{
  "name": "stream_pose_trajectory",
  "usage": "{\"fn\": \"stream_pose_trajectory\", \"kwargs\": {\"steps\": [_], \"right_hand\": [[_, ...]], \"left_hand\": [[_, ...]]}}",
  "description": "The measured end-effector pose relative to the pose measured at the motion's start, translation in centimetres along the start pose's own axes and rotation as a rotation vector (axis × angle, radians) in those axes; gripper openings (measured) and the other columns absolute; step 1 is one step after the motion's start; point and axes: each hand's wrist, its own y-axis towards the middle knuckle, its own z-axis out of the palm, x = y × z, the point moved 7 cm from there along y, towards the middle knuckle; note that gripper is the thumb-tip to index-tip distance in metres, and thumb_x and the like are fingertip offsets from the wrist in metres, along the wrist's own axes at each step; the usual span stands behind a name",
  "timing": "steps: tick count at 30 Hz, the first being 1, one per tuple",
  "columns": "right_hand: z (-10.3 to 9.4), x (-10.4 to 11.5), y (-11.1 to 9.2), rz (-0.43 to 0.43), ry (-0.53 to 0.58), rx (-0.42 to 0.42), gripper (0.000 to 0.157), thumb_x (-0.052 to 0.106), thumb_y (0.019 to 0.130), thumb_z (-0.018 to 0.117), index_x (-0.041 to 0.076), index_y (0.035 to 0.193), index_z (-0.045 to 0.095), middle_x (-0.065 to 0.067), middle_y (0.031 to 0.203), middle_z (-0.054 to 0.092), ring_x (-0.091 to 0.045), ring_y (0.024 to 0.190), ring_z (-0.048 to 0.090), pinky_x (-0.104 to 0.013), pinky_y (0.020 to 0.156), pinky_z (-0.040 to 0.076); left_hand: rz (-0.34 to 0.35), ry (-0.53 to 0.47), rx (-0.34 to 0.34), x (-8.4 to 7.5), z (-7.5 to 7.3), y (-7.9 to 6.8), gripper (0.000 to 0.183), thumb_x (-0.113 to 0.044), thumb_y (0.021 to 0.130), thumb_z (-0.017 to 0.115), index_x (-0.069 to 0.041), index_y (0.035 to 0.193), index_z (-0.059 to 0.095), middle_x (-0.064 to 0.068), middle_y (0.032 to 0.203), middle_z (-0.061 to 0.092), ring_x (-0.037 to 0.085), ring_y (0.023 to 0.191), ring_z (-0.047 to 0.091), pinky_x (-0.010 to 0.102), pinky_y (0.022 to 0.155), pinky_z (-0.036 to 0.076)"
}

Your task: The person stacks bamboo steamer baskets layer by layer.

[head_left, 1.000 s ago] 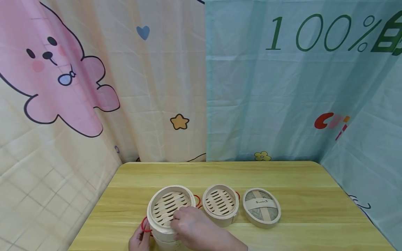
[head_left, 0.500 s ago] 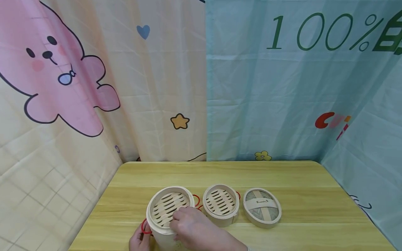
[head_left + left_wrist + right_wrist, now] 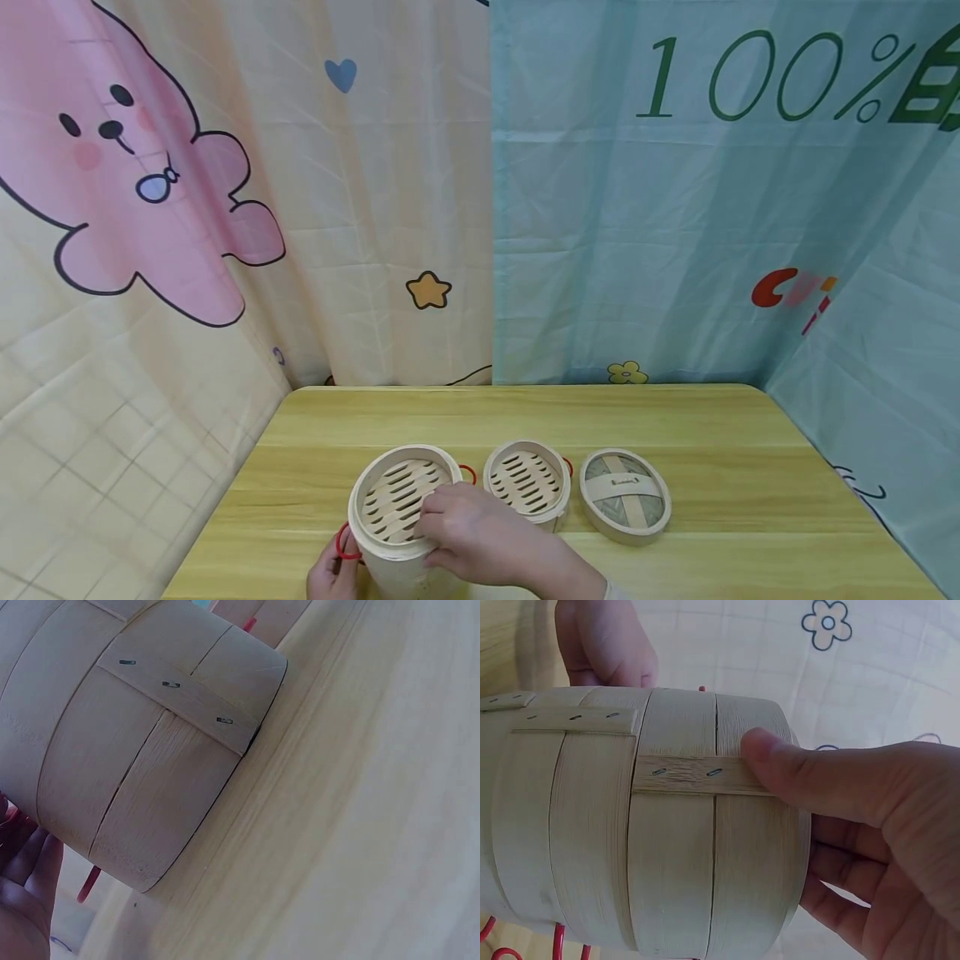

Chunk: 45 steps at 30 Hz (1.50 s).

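Note:
A stack of round bamboo steamer baskets point(image 3: 401, 492) stands at the table's front, its slatted top tier facing up. In the head view my left hand point(image 3: 333, 571) holds the stack's left side, its fingers by the red loop handle point(image 3: 347, 543). The left wrist view has this hand point(image 3: 26, 900) at the lower left, against the basket wall, with red cord at its fingers. My right hand point(image 3: 480, 533) pinches the near right rim of the top tier. The right wrist view shows its thumb point(image 3: 787, 769) pressed on the outer wall, with the other fingers curled over the rim.
A smaller bamboo steamer point(image 3: 527, 483) with a slatted bottom stands just right of the stack, partly behind my right hand. Farther right lies a round woven lid point(image 3: 626, 497) with a cross band. Printed curtains surround the wooden table point(image 3: 712, 467).
My right hand has shifted slightly right along the rim, with its thumb now showing apart from the fingers. My left hand stays at the handle, and the stack has barely moved.

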Motion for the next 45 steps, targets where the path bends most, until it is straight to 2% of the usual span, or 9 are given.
{"fn": "stream_pose_trajectory", "kwargs": {"steps": [6, 12, 16, 21, 30, 34, 39, 42, 45], "right_hand": [[0.0, 0.0, -0.1, 0.005, 0.014, -0.011, 0.021, 0.029, 0.072, 0.076, 0.017, 0.077, 0.06, 0.009, 0.077, 0.051, -0.006, 0.078, 0.05, -0.019, 0.081, 0.04], [0.0, 0.5, -0.3, -0.033, -0.029, -0.089, 0.023, 0.031, 0.071, 0.077, 0.017, 0.078, 0.06, 0.009, 0.078, 0.051, -0.006, 0.079, 0.05, -0.019, 0.081, 0.041], [0.0, 0.7, -0.3, -0.047, -0.062, -0.116, 0.024, 0.033, 0.071, 0.077, 0.017, 0.077, 0.059, 0.009, 0.077, 0.051, -0.006, 0.078, 0.05, -0.019, 0.082, 0.041], [0.2, 0.8, -0.2, -0.032, -0.07, -0.107, 0.023, 0.035, 0.073, 0.075, 0.017, 0.078, 0.061, 0.009, 0.077, 0.052, -0.006, 0.079, 0.051, -0.019, 0.083, 0.041], [0.2, 1.1, 0.0, -0.024, -0.057, -0.125, 0.024, 0.037, 0.074, 0.074, 0.017, 0.078, 0.062, 0.01, 0.075, 0.055, -0.005, 0.077, 0.051, -0.017, 0.085, 0.041], [0.3, 1.2, 0.2, -0.019, -0.064, -0.102, 0.023, 0.037, 0.075, 0.073, 0.018, 0.079, 0.062, 0.01, 0.077, 0.057, -0.005, 0.079, 0.052, -0.018, 0.085, 0.041], [0.5, 1.2, 0.4, -0.009, -0.082, -0.057, 0.022, 0.039, 0.076, 0.072, 0.02, 0.079, 0.063, 0.012, 0.08, 0.058, -0.005, 0.081, 0.052, -0.017, 0.084, 0.04], [0.7, 1.2, 0.4, -0.012, -0.085, -0.055, 0.022, 0.039, 0.076, 0.072, 0.02, 0.079, 0.063, 0.012, 0.08, 0.058, -0.005, 0.081, 0.052, -0.017, 0.085, 0.04], [0.7, 1.2, 0.4, -0.016, -0.081, -0.069, 0.022, 0.039, 0.075, 0.072, 0.019, 0.078, 0.063, 0.012, 0.079, 0.058, -0.005, 0.08, 0.052, -0.017, 0.084, 0.041]], "left_hand": [[-0.002, 0.005, -0.013, -0.2, 0.0, 0.0, 0.059, 0.017, 0.085, 0.048, -0.039, 0.096, 0.065, -0.017, 0.079, 0.064, -0.004, 0.061, 0.055, 0.008, 0.055, 0.043], [-0.083, 0.013, -0.045, 0.2, -0.1, 0.0, 0.055, 0.012, 0.087, 0.05, -0.04, 0.094, 0.065, -0.017, 0.078, 0.064, -0.002, 0.059, 0.055, 0.009, 0.055, 0.044], [-0.099, 0.003, -0.036, 0.3, 0.0, -0.1, 0.054, 0.011, 0.088, 0.05, -0.04, 0.095, 0.065, -0.017, 0.081, 0.064, -0.001, 0.06, 0.056, 0.01, 0.055, 0.045], [-0.101, -0.009, -0.019, 0.3, 0.2, -0.1, 0.052, 0.011, 0.088, 0.05, -0.039, 0.097, 0.065, -0.017, 0.084, 0.065, 0.0, 0.061, 0.057, 0.011, 0.055, 0.046], [-0.07, 0.012, -0.009, 0.2, 0.0, 0.0, 0.056, 0.014, 0.086, 0.049, -0.038, 0.097, 0.065, -0.014, 0.075, 0.064, 0.0, 0.058, 0.056, 0.011, 0.054, 0.045], [-0.066, 0.025, 0.0, 0.2, 0.0, 0.0, 0.056, 0.014, 0.086, 0.049, -0.038, 0.098, 0.065, -0.015, 0.074, 0.064, 0.0, 0.059, 0.056, 0.011, 0.054, 0.045], [-0.101, 0.032, -0.001, 0.3, 0.0, -0.1, 0.056, 0.012, 0.087, 0.048, -0.041, 0.095, 0.064, -0.014, 0.071, 0.063, 0.0, 0.058, 0.056, 0.011, 0.053, 0.045], [-0.137, 0.023, -0.009, 0.4, 0.0, -0.2, 0.054, 0.01, 0.088, 0.05, -0.042, 0.094, 0.063, -0.013, 0.07, 0.063, 0.001, 0.057, 0.056, 0.012, 0.053, 0.045], [-0.143, 0.024, -0.007, 0.4, 0.1, -0.2, 0.054, 0.01, 0.088, 0.05, -0.043, 0.095, 0.063, -0.013, 0.069, 0.063, 0.002, 0.057, 0.055, 0.012, 0.052, 0.044]]}}
